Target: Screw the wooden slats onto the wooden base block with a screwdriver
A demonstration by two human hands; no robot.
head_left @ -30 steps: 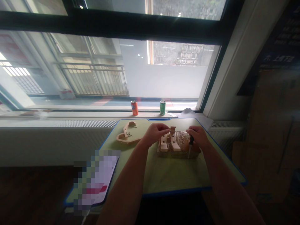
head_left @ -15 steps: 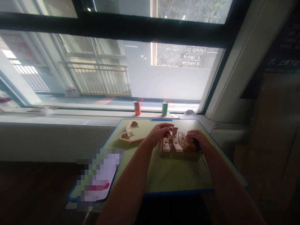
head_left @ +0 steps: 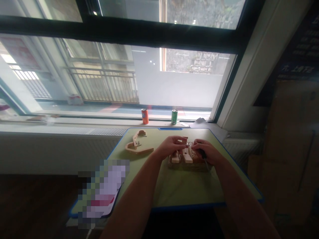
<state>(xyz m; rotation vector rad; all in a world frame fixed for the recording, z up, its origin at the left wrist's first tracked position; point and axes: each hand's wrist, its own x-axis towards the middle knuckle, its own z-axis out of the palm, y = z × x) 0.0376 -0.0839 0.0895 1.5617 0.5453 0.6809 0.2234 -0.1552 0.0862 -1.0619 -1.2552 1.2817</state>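
Note:
A screwdriver [head_left: 203, 154] with a black handle is gripped in my right hand [head_left: 208, 150], its metal shaft slanting down toward me. The thumb and fingertips of that hand come together over the tray, close to the other hand. My left hand [head_left: 171, 145] is closed in a pinch above the wooden pieces; what lies between its fingertips is too small to make out. Beneath both hands sits a clear plastic tray [head_left: 190, 166] with small parts in its compartments. Pale wooden pieces with holes, among them one wooden piece [head_left: 186, 156], lie in its left part, partly hidden by my fingers.
A curved wooden assembly [head_left: 139, 150] with screws sticking out lies on the table [head_left: 184, 191] at the left. A blurred-out flat item [head_left: 107, 189] lies at the front left. An orange can [head_left: 145, 117] and a green can [head_left: 174, 117] stand on the windowsill.
My right hand has moved left toward my left hand, bringing the screwdriver with it. The left fingers have dropped slightly and drawn together. The view has shifted a little.

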